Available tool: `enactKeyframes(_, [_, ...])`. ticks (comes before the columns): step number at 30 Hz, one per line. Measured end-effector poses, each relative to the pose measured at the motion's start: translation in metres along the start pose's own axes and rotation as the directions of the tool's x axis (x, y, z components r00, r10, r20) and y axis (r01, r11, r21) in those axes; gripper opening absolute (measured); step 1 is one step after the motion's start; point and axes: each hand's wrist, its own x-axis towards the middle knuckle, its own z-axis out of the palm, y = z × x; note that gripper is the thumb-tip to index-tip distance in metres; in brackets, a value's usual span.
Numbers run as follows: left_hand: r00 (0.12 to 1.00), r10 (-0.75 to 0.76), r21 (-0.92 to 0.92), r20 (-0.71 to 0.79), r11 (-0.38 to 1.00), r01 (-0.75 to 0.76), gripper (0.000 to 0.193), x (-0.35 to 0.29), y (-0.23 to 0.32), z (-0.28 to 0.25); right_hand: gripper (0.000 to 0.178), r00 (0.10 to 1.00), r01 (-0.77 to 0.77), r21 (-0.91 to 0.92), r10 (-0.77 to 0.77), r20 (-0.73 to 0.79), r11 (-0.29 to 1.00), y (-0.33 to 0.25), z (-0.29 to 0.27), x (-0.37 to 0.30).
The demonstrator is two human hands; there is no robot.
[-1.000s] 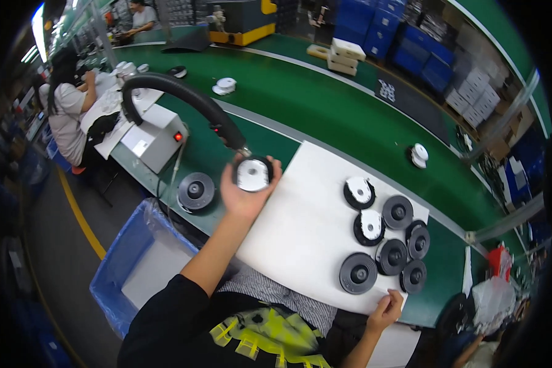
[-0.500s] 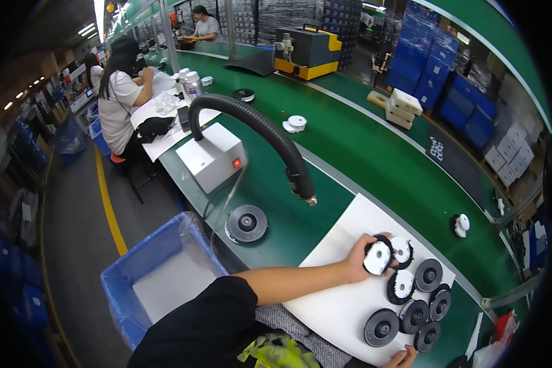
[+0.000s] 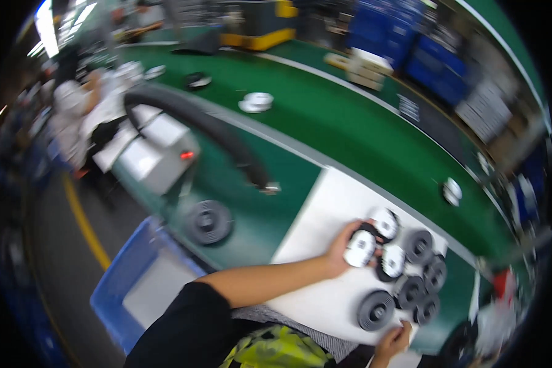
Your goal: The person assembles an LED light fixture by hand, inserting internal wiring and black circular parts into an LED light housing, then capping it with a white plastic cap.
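Note:
My left hand (image 3: 342,250) reaches across the white mat (image 3: 325,211) and grips a round black part with a white face (image 3: 360,248). It holds that part right beside a cluster of similar discs: two white-faced ones (image 3: 386,222) and several dark grey ones (image 3: 418,245). A larger grey disc (image 3: 375,310) lies nearest me. My right hand (image 3: 392,340) rests at the mat's near edge, fingers curled, close to that larger disc; whether it holds anything is unclear. The picture is motion-blurred.
A black flexible hose (image 3: 208,126) arches from a white box unit (image 3: 156,156) over the green bench (image 3: 362,129). A grey disc (image 3: 207,222) lies on the bench left of the mat. A blue bin (image 3: 135,282) stands below. A person sits at the far left.
My left hand has carried the white-faced part from under the hose nozzle rightward to the cluster of discs. The view has swung and blurred.

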Motion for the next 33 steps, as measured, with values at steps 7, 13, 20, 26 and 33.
enactKeyframes(7, [0.988, 0.092, 0.179, -0.128, 0.982, -0.068, 0.047, -0.028, 0.024, 0.036, 0.019, 0.991, -0.041, 0.220, 0.011, 0.136, 0.975, -0.063, -0.026, 0.046])
enactKeyframes(13, [0.978, 0.087, 0.208, -0.188, 0.977, -0.047, 0.049, -0.018, 0.016, 0.056, 0.023, 0.990, 0.062, 0.872, 0.080, -0.115, 0.485, -0.085, -0.023, 0.107])
enactKeyframes(20, [0.987, 0.121, 0.217, -0.103, 0.971, -0.096, 0.046, -0.025, 0.026, 0.048, 0.025, 0.944, -0.313, 0.949, -0.095, 0.316, 0.047, -0.111, 0.039, 0.193])
enactKeyframes(26, [0.978, 0.157, 0.240, -0.136, 0.963, -0.121, 0.046, -0.021, 0.028, 0.052, 0.029, 0.919, -0.391, 0.868, -0.177, 0.351, -0.308, -0.078, 0.044, 0.189])
enactKeyframes(33, [0.981, 0.168, 0.191, -0.098, 0.971, -0.147, 0.049, -0.017, 0.033, 0.054, 0.033, 0.903, -0.429, 0.753, -0.235, 0.359, -0.499, -0.076, 0.055, 0.188])
